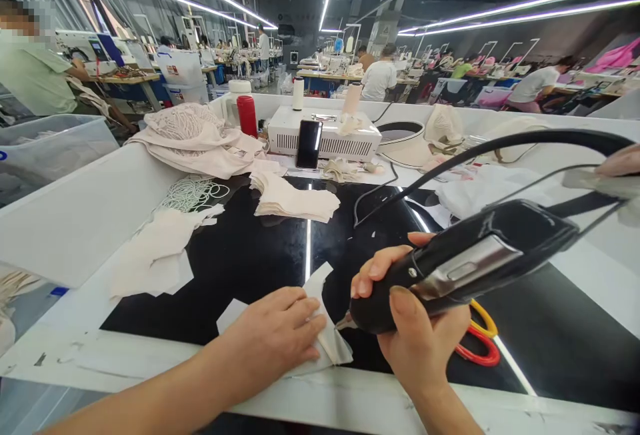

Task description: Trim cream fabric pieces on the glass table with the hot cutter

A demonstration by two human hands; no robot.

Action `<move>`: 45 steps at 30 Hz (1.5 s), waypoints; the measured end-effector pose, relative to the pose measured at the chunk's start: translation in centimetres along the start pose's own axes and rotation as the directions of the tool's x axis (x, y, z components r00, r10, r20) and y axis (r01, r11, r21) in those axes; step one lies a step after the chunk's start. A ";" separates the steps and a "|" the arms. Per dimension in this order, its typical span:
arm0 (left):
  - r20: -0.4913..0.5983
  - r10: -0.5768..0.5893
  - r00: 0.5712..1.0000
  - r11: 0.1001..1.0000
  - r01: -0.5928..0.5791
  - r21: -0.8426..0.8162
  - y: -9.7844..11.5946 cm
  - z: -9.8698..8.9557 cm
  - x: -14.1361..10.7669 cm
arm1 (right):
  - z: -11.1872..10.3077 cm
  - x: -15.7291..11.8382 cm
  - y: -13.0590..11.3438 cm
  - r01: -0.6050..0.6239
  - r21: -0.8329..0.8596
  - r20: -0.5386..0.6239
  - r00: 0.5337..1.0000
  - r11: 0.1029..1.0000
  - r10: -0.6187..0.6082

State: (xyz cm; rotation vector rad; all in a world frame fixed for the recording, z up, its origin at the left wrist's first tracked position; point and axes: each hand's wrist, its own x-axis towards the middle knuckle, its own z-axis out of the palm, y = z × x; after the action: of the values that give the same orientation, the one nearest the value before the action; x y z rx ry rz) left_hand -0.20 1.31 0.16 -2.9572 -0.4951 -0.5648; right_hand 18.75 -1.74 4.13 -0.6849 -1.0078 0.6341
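My left hand lies on a small white fabric piece, its fingers flat and pressing it against the black work surface. My right hand is wrapped round a black handheld corded tool with a silver panel. The tool's narrow metal tip points down and left at the fabric's right edge; whether it touches cannot be made out. Just right of this hand lie scissors with red and yellow handles, partly hidden by it. A stack of cream fabric pieces rests farther back.
White pieces and pale green cord lie at left. Behind stand a vented white box, a phone and a red bottle. The tool's thick cable arches across the right. Other people work at distant tables.
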 end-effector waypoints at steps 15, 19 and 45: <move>0.058 0.133 0.989 0.984 -0.125 -0.123 -3.3 0.1 -0.3 | -0.1 0.0 0.0 0.005 -0.031 -0.011 1.000 0.999 -0.005; 0.057 0.109 0.992 0.988 -0.102 -0.118 -3.1 0.2 -0.5 | 0.0 0.2 -0.2 0.012 -0.042 -0.014 1.000 0.999 -0.013; 0.041 0.051 0.998 0.988 -0.044 -0.150 -1.8 0.3 -0.7 | 1.1 0.9 0.4 -0.006 -0.050 -0.073 0.997 0.999 0.003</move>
State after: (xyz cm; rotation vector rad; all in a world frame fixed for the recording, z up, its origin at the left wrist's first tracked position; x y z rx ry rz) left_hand -1.28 2.88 -0.31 -3.1204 -0.4018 -0.5558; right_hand 18.04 -0.63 4.70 -0.7498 -0.9579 0.5853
